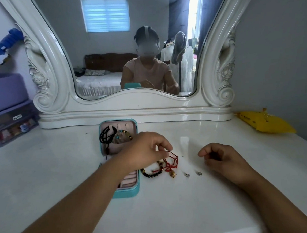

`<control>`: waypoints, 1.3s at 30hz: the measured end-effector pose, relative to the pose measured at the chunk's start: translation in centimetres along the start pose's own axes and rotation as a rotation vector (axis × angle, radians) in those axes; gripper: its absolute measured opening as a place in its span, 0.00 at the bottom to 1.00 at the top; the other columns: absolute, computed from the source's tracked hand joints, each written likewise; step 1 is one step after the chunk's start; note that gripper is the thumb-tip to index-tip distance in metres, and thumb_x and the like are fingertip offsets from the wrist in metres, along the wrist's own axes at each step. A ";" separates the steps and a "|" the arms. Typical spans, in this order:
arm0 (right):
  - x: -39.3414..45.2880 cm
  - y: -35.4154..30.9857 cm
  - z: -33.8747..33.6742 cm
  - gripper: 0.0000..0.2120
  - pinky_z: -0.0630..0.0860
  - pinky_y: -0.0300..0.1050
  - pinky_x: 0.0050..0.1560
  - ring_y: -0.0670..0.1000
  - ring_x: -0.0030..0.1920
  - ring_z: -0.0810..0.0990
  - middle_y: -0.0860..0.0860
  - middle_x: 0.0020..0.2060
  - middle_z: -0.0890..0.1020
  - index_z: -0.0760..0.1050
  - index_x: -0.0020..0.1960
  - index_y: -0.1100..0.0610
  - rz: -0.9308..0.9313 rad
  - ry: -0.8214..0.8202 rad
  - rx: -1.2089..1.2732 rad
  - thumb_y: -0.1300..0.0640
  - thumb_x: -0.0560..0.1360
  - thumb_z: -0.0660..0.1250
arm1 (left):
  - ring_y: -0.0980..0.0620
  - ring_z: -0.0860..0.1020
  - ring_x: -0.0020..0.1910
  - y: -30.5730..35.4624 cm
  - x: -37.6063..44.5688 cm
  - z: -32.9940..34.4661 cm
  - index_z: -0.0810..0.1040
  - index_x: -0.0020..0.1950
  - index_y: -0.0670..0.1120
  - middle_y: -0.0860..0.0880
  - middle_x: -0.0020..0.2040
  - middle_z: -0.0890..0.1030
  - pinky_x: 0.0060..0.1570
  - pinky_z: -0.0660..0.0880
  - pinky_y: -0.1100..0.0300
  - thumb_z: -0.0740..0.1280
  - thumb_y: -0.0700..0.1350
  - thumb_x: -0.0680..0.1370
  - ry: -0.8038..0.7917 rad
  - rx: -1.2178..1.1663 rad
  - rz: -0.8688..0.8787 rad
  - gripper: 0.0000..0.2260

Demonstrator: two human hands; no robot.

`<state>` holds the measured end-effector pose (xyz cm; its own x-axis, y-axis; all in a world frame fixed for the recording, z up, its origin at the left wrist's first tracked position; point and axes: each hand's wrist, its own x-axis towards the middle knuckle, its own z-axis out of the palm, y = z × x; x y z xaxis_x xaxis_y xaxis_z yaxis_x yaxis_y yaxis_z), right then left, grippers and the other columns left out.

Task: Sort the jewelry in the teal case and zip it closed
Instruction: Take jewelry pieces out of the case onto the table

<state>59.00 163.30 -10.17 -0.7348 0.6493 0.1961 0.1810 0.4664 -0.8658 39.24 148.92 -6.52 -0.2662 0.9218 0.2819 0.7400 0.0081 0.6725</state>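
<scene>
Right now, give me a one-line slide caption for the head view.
Left hand pinches the red cord bracelet beside the open teal case; right hand rests near two silver rings.

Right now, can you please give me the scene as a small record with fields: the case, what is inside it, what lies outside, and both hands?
case: teal case, open, unzipped, on the white table
inside lid half: black cord necklace, beaded bracelet
outside on table: black bead bracelet, red string bracelet with gold charm, two small silver rings
left hand: pinches the red string bracelet
right hand: loosely curled, holds nothing
task state: sorting unfinished
</scene>
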 end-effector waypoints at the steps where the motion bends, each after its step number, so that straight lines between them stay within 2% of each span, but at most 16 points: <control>1: 0.0 -0.2 0.1 0.13 0.71 0.37 0.33 0.48 0.33 0.74 0.52 0.34 0.77 0.79 0.42 0.53 -0.001 0.011 0.029 0.70 0.71 0.63 | 0.64 0.72 0.29 -0.4 -0.5 -0.8 0.81 0.41 0.56 0.64 0.32 0.79 0.30 0.67 0.75 0.73 0.41 0.70 0.023 -0.005 -0.004 0.08; 3: 0.1 -1.1 0.6 0.11 0.71 0.35 0.33 0.48 0.33 0.74 0.52 0.34 0.77 0.79 0.42 0.53 -0.018 -0.001 0.033 0.68 0.71 0.65 | 0.64 0.73 0.29 -1.3 -1.8 -2.3 0.81 0.39 0.56 0.66 0.31 0.79 0.31 0.68 0.75 0.73 0.40 0.69 0.067 -0.020 -0.009 0.10; 8: 0.0 -4.7 4.1 0.09 0.72 0.34 0.30 0.44 0.28 0.75 0.47 0.29 0.79 0.79 0.40 0.54 -0.101 -0.152 0.041 0.67 0.70 0.68 | 0.60 0.79 0.33 -4.1 -5.2 -5.5 0.82 0.37 0.56 0.58 0.35 0.82 0.36 0.74 0.69 0.74 0.38 0.68 0.167 -0.040 -0.049 0.11; 11: -0.3 -6.7 7.1 0.07 0.72 0.33 0.34 0.43 0.31 0.75 0.49 0.33 0.81 0.79 0.41 0.52 -0.195 -0.236 -0.005 0.64 0.69 0.71 | 0.52 0.80 0.35 -5.5 -6.8 -6.1 0.83 0.38 0.54 0.53 0.36 0.82 0.38 0.76 0.61 0.75 0.38 0.67 0.187 -0.039 -0.085 0.09; 14: -0.3 -8.2 9.8 0.05 0.71 0.35 0.35 0.42 0.32 0.74 0.51 0.37 0.81 0.79 0.40 0.52 -0.293 -0.314 -0.047 0.62 0.69 0.71 | 0.58 0.76 0.31 -6.7 -8.0 -6.2 0.83 0.35 0.52 0.59 0.33 0.78 0.34 0.71 0.68 0.75 0.36 0.67 0.183 -0.054 -0.075 0.10; 17: 0.1 -9.2 12.0 0.05 0.68 0.29 0.35 0.39 0.32 0.74 0.45 0.33 0.77 0.81 0.38 0.55 -0.391 -0.350 -0.078 0.64 0.68 0.72 | 0.59 0.73 0.30 -7.4 -8.8 -5.8 0.82 0.35 0.52 0.59 0.31 0.75 0.32 0.69 0.69 0.74 0.36 0.67 0.191 -0.044 -0.059 0.10; 21: 1.4 -10.1 14.1 0.05 0.71 0.29 0.38 0.38 0.34 0.76 0.41 0.29 0.76 0.83 0.38 0.57 -0.404 -0.374 -0.186 0.65 0.66 0.71 | 0.60 0.71 0.28 -7.9 -9.0 -5.6 0.82 0.36 0.50 0.62 0.32 0.76 0.30 0.66 0.71 0.73 0.36 0.68 0.239 -0.027 -0.055 0.09; 23: 2.0 -10.3 14.8 0.06 0.73 0.33 0.39 0.38 0.33 0.76 0.41 0.28 0.76 0.83 0.39 0.55 -0.387 -0.405 -0.296 0.63 0.66 0.69 | 0.62 0.73 0.29 -7.9 -9.0 -5.7 0.82 0.37 0.52 0.63 0.32 0.77 0.32 0.66 0.74 0.72 0.35 0.69 0.258 -0.025 -0.063 0.10; 25: 2.3 -10.6 15.2 0.07 0.77 0.41 0.42 0.41 0.36 0.78 0.44 0.33 0.81 0.83 0.39 0.54 -0.365 -0.431 -0.338 0.62 0.66 0.68 | 0.64 0.76 0.32 -8.0 -9.2 -5.8 0.81 0.37 0.55 0.61 0.33 0.78 0.35 0.67 0.75 0.71 0.35 0.70 0.285 -0.038 -0.069 0.13; 27: 2.5 -11.0 15.8 0.06 0.77 0.45 0.47 0.48 0.42 0.80 0.49 0.41 0.81 0.82 0.38 0.53 -0.389 -0.376 -0.352 0.62 0.65 0.69 | 0.59 0.79 0.34 -8.3 -9.3 -5.9 0.79 0.36 0.58 0.56 0.35 0.81 0.38 0.72 0.69 0.69 0.35 0.71 0.318 -0.061 -0.089 0.16; 28: 2.5 -11.2 16.1 0.05 0.76 0.45 0.49 0.48 0.45 0.79 0.50 0.43 0.80 0.81 0.37 0.53 -0.399 -0.337 -0.331 0.62 0.65 0.69 | 0.51 0.80 0.36 -8.4 -9.4 -6.0 0.79 0.36 0.57 0.52 0.35 0.82 0.39 0.74 0.62 0.68 0.34 0.72 0.331 -0.075 -0.103 0.16; 29: 2.5 -11.4 16.4 0.03 0.75 0.46 0.49 0.48 0.46 0.79 0.50 0.43 0.79 0.81 0.37 0.54 -0.407 -0.311 -0.305 0.61 0.65 0.70 | 0.45 0.80 0.37 -8.5 -9.4 -6.1 0.79 0.36 0.57 0.49 0.36 0.82 0.40 0.75 0.57 0.67 0.34 0.73 0.338 -0.090 -0.114 0.16; 31: 2.4 -11.7 17.0 0.02 0.76 0.47 0.48 0.49 0.44 0.78 0.51 0.43 0.78 0.81 0.38 0.54 -0.410 -0.319 -0.308 0.58 0.65 0.72 | 0.42 0.81 0.39 -8.5 -9.4 -6.1 0.79 0.37 0.56 0.47 0.37 0.83 0.42 0.77 0.53 0.65 0.33 0.73 0.342 -0.115 -0.121 0.17; 35: 2.4 -12.1 18.1 0.09 0.75 0.48 0.48 0.52 0.43 0.78 0.50 0.43 0.78 0.78 0.40 0.53 -0.381 -0.305 -0.510 0.50 0.63 0.72 | 0.52 0.80 0.37 -8.5 -9.6 -6.1 0.78 0.36 0.57 0.53 0.36 0.82 0.42 0.75 0.61 0.64 0.33 0.74 0.325 -0.096 -0.132 0.18; 37: 2.4 -12.1 18.4 0.10 0.73 0.46 0.46 0.53 0.44 0.77 0.50 0.42 0.77 0.76 0.40 0.53 -0.418 -0.266 -0.625 0.48 0.64 0.70 | 0.59 0.78 0.34 -8.5 -9.6 -6.1 0.78 0.36 0.57 0.56 0.33 0.81 0.39 0.73 0.67 0.64 0.33 0.74 0.322 -0.096 -0.130 0.18; 39: 2.5 -12.0 18.5 0.08 0.73 0.45 0.43 0.53 0.43 0.77 0.50 0.41 0.77 0.76 0.40 0.54 -0.400 -0.256 -0.598 0.51 0.65 0.70 | 0.65 0.76 0.32 -8.4 -9.6 -6.1 0.77 0.36 0.57 0.61 0.32 0.80 0.38 0.70 0.73 0.64 0.33 0.74 0.319 -0.108 -0.121 0.18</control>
<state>42.89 148.19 -7.82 -0.9341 0.2374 0.2665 0.1392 0.9299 -0.3404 31.80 137.59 -10.68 -0.5398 0.7490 0.3841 0.6264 0.0527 0.7777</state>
